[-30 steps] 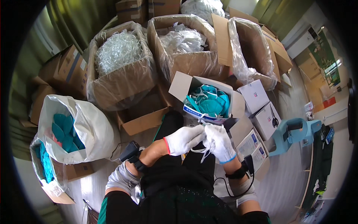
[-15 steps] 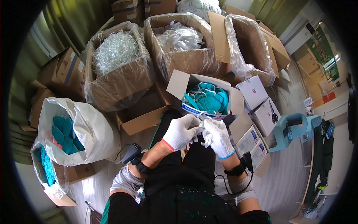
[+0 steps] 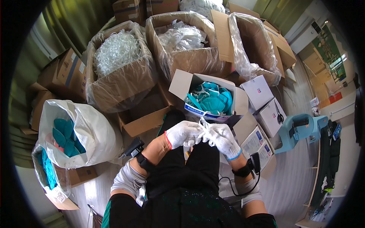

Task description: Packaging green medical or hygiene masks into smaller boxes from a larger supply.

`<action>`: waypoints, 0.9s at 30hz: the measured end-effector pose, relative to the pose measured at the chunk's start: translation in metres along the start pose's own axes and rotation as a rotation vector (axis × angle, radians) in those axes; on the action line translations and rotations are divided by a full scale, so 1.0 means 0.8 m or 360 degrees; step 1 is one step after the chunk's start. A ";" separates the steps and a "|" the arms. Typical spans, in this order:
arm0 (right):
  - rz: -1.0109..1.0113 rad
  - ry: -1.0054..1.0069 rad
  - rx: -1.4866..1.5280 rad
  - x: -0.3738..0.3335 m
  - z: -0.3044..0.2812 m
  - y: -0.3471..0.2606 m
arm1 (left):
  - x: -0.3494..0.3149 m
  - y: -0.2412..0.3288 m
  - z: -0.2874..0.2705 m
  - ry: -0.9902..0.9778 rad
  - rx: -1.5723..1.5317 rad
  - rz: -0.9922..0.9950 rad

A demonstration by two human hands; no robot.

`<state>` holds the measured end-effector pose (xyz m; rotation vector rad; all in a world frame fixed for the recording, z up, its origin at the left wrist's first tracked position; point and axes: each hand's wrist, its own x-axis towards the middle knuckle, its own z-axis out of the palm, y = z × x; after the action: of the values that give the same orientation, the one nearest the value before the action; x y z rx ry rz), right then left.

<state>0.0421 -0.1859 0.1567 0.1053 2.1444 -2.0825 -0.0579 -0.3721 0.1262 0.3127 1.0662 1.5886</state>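
Observation:
Both hands wear white knit gloves and meet in front of my lap. My left hand (image 3: 183, 135) is closed, its fingertips pinching one side of a bundle of thin white straps (image 3: 204, 123). My right hand (image 3: 222, 140) grips the same straps from the other side; their ends poke up between the two hands. Just beyond the fingers stands an open white carton (image 3: 195, 110), filled with teal cup-shaped face masks (image 3: 213, 102) with white straps. What lies inside the gloved fingers is partly hidden.
Plastic-lined cartons at the back hold clear-white strands (image 3: 118, 53) and crumpled white material (image 3: 182, 37). A white sack (image 3: 100, 133) with teal pieces stands left. To the right are closed white boxes (image 3: 257, 91), scissors (image 3: 280, 116) and a blue plastic stool (image 3: 300, 133).
My hands have drawn slightly apart and a little lower. The white straps now stick up more between the fingers. Cartons and masks stay where they were.

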 end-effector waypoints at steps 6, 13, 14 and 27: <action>-0.0065 0.0040 -0.0664 0.010 -0.006 0.010 | 0.009 0.001 0.010 0.0160 0.0269 -0.0035; 0.0331 0.0025 0.0115 0.003 -0.007 0.020 | -0.001 -0.010 0.007 0.0225 0.0545 0.0168; 0.0521 0.0036 0.0657 0.000 -0.008 0.028 | 0.000 -0.013 0.009 0.0222 0.0792 0.0310; -0.1143 0.0882 -0.1834 0.053 -0.024 0.046 | 0.048 -0.059 0.061 0.0440 -0.0825 -0.0037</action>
<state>0.0050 -0.1681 0.1142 -0.2928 3.7592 -0.6307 -0.0061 -0.3181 0.1048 -0.2744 0.8150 1.8551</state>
